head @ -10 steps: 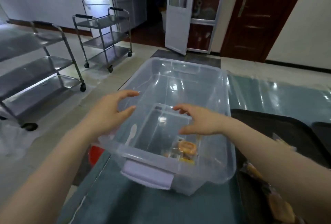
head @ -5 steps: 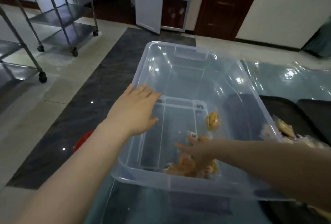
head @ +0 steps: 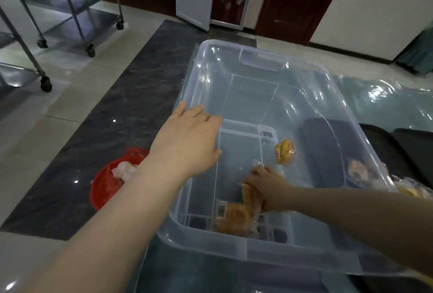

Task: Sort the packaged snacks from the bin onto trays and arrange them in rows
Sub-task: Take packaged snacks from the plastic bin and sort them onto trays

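A clear plastic bin [head: 262, 249] stands on the table in front of me. My left hand [head: 187, 142] rests flat on its left rim, fingers straight. Deep inside the bin my right hand [head: 267, 183] grips a packaged golden snack [head: 250, 195] near the bottom. Another packaged pastry [head: 230, 220] lies against the bin's near wall. A yellow wrapped snack [head: 284, 150] lies further back on the bin floor. To the right a dark tray [head: 384, 152] holds several wrapped snacks [head: 412, 188], seen partly through the bin wall.
A red basin [head: 105, 187] with white scraps sits on the floor left of the table. Steel wheeled carts [head: 70, 13] stand at the far left. A second dark tray [head: 417, 138] lies at the far right. Clear plastic sheeting [head: 386, 100] covers the table.
My right hand went down into the bin and closed around a snack packet. My left hand settled onto the bin's left rim. The view tilted downward.
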Available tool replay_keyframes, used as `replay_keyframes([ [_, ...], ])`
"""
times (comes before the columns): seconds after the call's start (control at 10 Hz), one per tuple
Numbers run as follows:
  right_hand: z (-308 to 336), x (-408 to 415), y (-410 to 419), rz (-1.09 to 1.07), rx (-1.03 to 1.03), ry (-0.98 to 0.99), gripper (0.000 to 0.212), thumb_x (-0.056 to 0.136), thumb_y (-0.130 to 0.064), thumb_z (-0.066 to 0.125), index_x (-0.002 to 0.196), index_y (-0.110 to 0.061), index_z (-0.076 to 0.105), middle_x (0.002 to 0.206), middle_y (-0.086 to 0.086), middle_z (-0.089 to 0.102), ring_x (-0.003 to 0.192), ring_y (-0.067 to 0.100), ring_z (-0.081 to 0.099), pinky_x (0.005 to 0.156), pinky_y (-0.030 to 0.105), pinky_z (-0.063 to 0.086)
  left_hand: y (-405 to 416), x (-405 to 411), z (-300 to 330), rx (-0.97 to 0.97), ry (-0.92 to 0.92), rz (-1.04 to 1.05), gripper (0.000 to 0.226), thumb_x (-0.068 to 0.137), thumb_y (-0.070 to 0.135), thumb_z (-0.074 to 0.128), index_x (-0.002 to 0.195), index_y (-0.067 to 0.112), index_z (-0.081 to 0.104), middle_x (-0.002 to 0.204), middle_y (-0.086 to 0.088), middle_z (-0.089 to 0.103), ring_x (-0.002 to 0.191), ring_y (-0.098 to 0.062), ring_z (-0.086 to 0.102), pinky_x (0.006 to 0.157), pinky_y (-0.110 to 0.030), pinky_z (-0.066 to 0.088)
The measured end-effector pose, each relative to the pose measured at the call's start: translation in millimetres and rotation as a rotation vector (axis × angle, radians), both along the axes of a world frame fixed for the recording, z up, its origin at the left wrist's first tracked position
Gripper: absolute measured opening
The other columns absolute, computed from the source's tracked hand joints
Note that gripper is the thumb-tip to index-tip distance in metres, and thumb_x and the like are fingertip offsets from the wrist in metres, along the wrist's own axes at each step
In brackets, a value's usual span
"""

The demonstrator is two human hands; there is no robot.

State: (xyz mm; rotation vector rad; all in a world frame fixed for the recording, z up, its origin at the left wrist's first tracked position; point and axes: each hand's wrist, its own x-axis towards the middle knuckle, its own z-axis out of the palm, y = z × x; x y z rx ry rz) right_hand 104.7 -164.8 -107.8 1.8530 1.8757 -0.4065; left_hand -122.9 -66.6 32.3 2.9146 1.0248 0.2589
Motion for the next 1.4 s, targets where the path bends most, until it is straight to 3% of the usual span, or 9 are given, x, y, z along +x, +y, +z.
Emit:
replay_keyframes([
  [0.2,22.3,7.0,14.3,-0.035,0.117,-0.036,0.067,0.079,-0.011,0.069,0.136,-0.025,0.035,0.136,0.008,0.035,0.124,0.036,0.038,0.098,0.047,0.043,-1.8,-2.4,1.1,0.015,0.008,-0.007,0.061,0.086,0.048,0.053,0.140,0.024,0.036,0.141,0.001,0.045,0.139,-0.018,0.024,0.115,-0.038,0.000],
  [0.4,44.5,13.4,23.2,-0.204,0.136,-0.140,0.091,0.078,-0.015,0.073,0.148,-0.034,0.017,0.157,0.016,-0.014,0.140,0.045,0.015,0.100,0.049,0.043,-2.3,-1.6,1.0,0.026,0.065,0.002,0.064,0.087,0.048,0.051,0.143,0.025,0.029,0.145,0.000,0.041,0.142,-0.019,0.017,0.115,-0.038,-0.002],
  [0.5,46.8,21.9,32.3,-0.261,0.106,-0.284,0.102,0.076,-0.032,0.072,0.151,-0.031,0.004,0.157,0.018,0.011,0.142,0.043,0.012,0.111,0.053,0.022,-1.9,-1.2,0.3,0.037,0.090,0.009,0.066,0.088,0.049,0.051,0.145,0.026,0.026,0.146,-0.001,0.039,0.142,-0.020,0.016,0.115,-0.039,-0.003],
  [0.7,33.8,47.1,56.6,-0.187,-0.014,-0.391,0.119,0.060,-0.053,0.082,0.150,-0.042,0.006,0.151,0.018,-0.036,0.136,0.052,-0.027,0.102,0.075,-0.005,-2.0,-1.8,-0.2,0.071,0.101,0.017,0.066,0.087,0.048,0.051,0.145,0.024,0.028,0.144,-0.002,0.042,0.141,-0.020,0.017,0.115,-0.039,-0.002],
  [0.8,22.6,55.5,65.5,-0.225,-0.078,-0.313,0.111,0.063,-0.053,0.080,0.148,-0.049,0.010,0.152,0.017,-0.036,0.137,0.052,-0.025,0.103,0.074,-0.003,-2.2,-1.8,-1.8,0.091,0.112,0.021,0.066,0.087,0.046,0.052,0.144,0.023,0.029,0.143,-0.003,0.042,0.141,-0.020,0.017,0.115,-0.038,-0.002],
  [1.0,15.7,66.7,74.8,-0.137,-0.060,-0.193,0.076,0.077,-0.048,0.066,0.144,-0.030,0.034,0.151,0.016,0.028,0.138,0.039,0.024,0.110,0.047,0.025,-2.2,-1.6,-4.0,0.132,0.159,0.037,0.068,0.087,0.047,0.052,0.145,0.021,0.028,0.145,-0.005,0.040,0.142,-0.021,0.014,0.115,-0.039,-0.003],
  [1.2,7.6,62.9,79.4,-0.078,-0.066,-0.142,0.060,0.087,-0.040,0.053,0.137,-0.008,0.046,0.146,0.017,0.037,0.133,0.028,0.037,0.090,0.040,0.034,-4.0,-1.2,-3.1,0.143,0.234,0.035,0.067,0.087,0.047,0.051,0.144,0.020,0.028,0.146,-0.008,0.039,0.143,-0.023,0.013,0.115,-0.041,-0.002],
  [1.3,38.4,50.4,69.8,0.257,-0.092,-0.331,0.039,0.085,-0.028,0.058,0.123,-0.021,0.053,0.131,0.012,0.053,0.125,0.033,0.041,0.100,0.037,0.036,-3.1,-0.3,-1.2,0.135,0.260,0.034,0.067,0.087,0.048,0.051,0.144,0.021,0.029,0.145,-0.007,0.040,0.143,-0.024,0.013,0.115,-0.041,-0.002],
  [1.4,63.5,41.9,67.5,0.076,0.064,-0.164,0.046,0.076,-0.016,0.068,0.117,-0.027,0.049,0.116,0.005,0.060,0.112,0.031,0.045,0.089,0.032,0.038,-4.9,2.1,5.0,0.105,0.298,0.035,0.065,0.088,0.048,0.051,0.144,0.023,0.029,0.144,-0.008,0.041,0.143,-0.025,0.014,0.115,-0.043,-0.001],
])
